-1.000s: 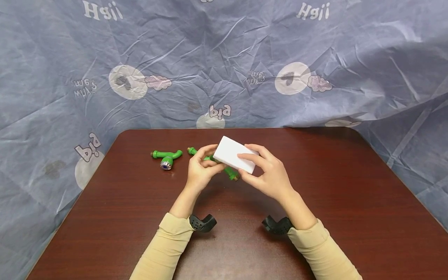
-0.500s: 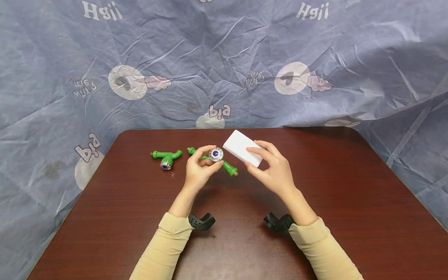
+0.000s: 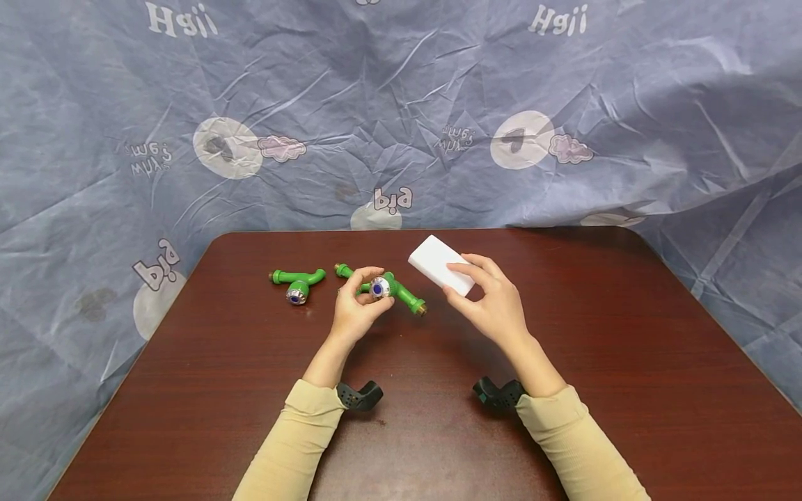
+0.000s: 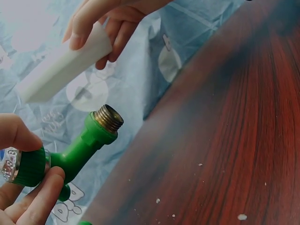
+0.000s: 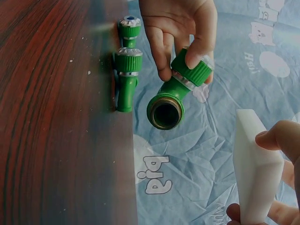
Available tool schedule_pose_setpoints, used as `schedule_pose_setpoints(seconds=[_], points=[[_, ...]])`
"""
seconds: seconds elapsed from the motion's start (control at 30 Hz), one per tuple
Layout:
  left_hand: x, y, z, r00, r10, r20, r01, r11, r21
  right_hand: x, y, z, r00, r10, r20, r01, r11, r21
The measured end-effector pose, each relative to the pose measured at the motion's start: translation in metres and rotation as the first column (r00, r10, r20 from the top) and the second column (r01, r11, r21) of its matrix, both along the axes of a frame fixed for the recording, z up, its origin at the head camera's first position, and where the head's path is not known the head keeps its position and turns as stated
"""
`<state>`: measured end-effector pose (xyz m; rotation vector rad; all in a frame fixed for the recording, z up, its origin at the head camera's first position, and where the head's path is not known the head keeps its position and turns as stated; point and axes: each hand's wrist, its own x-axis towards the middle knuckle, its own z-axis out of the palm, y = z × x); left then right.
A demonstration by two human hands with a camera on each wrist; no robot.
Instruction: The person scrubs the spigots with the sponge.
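Observation:
A green tap (image 3: 407,299) with a silver, blue-centred knob is gripped by my left hand (image 3: 354,309), raised above the table. In the left wrist view the thumb and fingers pinch the tap (image 4: 79,159) around its knob, and its threaded brass end points up and away. My right hand (image 3: 498,303) holds a white sponge block (image 3: 441,264) between thumb and fingers, to the right of the tap. A gap separates the sponge block (image 5: 255,164) from the tap (image 5: 166,105) in the right wrist view.
A second green tap (image 3: 297,282) lies on the brown table (image 3: 219,390) at the left. A third tap (image 3: 341,270) lies behind my left hand, partly hidden. A printed blue-grey cloth (image 3: 401,111) hangs behind the table's far edge.
The sponge block has moved right, away from the tap, uncovering its knob. The left hand has tilted the tap and shifted slightly, turning the knob face leftward.

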<state>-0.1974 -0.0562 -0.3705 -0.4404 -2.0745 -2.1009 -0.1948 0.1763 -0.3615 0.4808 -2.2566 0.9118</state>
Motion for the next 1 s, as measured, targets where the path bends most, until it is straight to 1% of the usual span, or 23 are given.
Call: schedule_pose_setpoints(seconds=[0.27, 0.47, 0.63, 0.7, 0.83, 0.87, 1.0], points=[[-0.004, -0.002, -0.009, 0.999, -0.005, 0.047, 0.005, 1.000, -0.006, -0.005, 0.005, -0.009, 0.996, -0.044, 0.079, 0.044, 0.999, 0.004], [-0.006, -0.001, -0.013, 0.996, -0.003, 0.092, 0.002, 1.000, 0.011, -0.009, 0.009, -0.015, 0.988, -0.077, 0.132, 0.077, 0.997, 0.010], [-0.018, 0.000, -0.037, 0.996, 0.014, 0.088, -0.018, 0.999, 0.046, -0.010, 0.011, -0.019, 0.982, -0.104, 0.161, 0.102, 0.995, 0.019], [-0.019, 0.000, -0.040, 0.996, 0.016, 0.090, -0.022, 0.998, 0.061, -0.011, 0.011, -0.020, 0.978, -0.114, 0.175, 0.110, 0.993, 0.028], [-0.013, -0.001, -0.033, 0.992, -0.013, 0.127, 0.003, 0.997, 0.078, -0.012, 0.013, -0.022, 0.972, -0.125, 0.198, 0.120, 0.992, 0.040], [-0.012, -0.001, -0.033, 0.990, -0.017, 0.138, 0.006, 0.997, 0.079, -0.012, 0.013, -0.023, 0.971, -0.127, 0.200, 0.121, 0.992, 0.041], [-0.020, -0.003, -0.049, 0.987, -0.011, 0.159, -0.001, 0.997, 0.075, -0.014, 0.015, -0.026, 0.969, -0.130, 0.212, 0.122, 0.991, 0.051]])
